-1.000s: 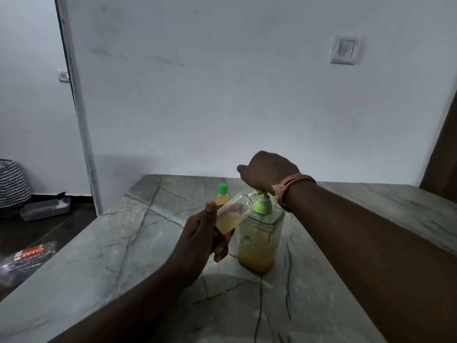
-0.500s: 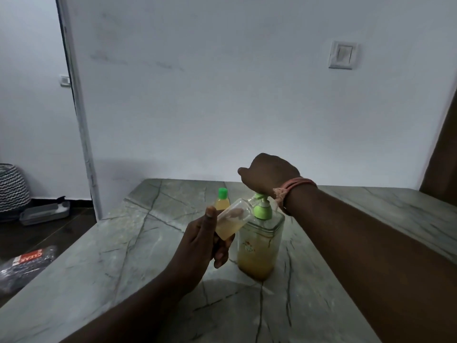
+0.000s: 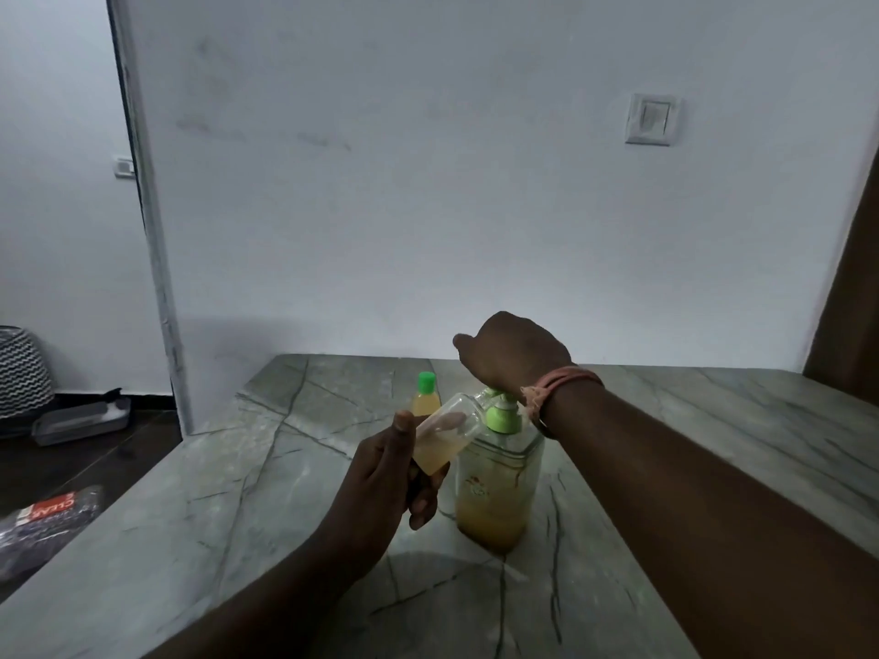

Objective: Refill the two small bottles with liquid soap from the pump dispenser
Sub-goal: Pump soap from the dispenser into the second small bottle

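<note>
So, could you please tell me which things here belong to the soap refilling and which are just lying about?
In use:
- clear square pump dispenser with yellow soap
- uncapped small clear bottle, held tilted by left hand
- green-capped small bottle
- right hand on pump

Lying about:
- zigzag-patterned basket
- grey floor tray
- plastic-wrapped packet

Very little is showing as readable lettering here. A red label with white capitals is lying on a dark plastic-wrapped packet (image 3: 47,520) on the floor, off the left edge of the counter (image 3: 200,539) (the word is appearing turned around and is too blurred to read with certainty). The pump dispenser (image 3: 494,492) is carrying a small red-and-green printed emblem on its front, but no letters are resolving there.
</note>
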Demonstrator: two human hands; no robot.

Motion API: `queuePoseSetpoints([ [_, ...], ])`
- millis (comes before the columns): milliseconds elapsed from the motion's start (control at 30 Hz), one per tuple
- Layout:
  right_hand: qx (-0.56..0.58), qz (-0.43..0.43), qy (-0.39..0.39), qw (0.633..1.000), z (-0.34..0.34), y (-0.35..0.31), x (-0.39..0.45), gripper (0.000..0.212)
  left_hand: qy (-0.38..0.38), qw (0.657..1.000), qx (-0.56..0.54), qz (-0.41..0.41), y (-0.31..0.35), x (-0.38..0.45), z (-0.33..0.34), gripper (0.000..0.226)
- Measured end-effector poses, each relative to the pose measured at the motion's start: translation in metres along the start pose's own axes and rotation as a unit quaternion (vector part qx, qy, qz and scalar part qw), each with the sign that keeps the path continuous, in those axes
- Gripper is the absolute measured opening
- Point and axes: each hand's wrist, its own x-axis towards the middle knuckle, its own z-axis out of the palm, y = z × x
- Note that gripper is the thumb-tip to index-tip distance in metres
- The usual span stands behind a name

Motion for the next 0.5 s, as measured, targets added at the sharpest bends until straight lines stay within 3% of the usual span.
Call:
queuePoseSetpoints([
  [100,0.046,0.023,-0.013,0.999,0.006,0.004,-0.001,0.033,0.003,1.0,-0.006,0.004,-0.001,0.001,-0.001,0.069],
  [300,-0.009,0.015,-0.044,0.999,0.0,0.0,-0.001,0.026,0.001,1.0,-0.01,0.007,-0.002,0.0,-0.001,0.071],
  [400,-0.028,0.003,-0.013,1.0,-0.004,-0.001,0.001,0.028,0.002,1.0,-0.01,0.005,-0.001,0.0,-0.001,0.075],
  [500,0.035,0.02,0.004,0.999,0.004,0.003,-0.001,0.032,-0.002,1.0,-0.002,0.005,-0.004,0.001,-0.002,0.075],
])
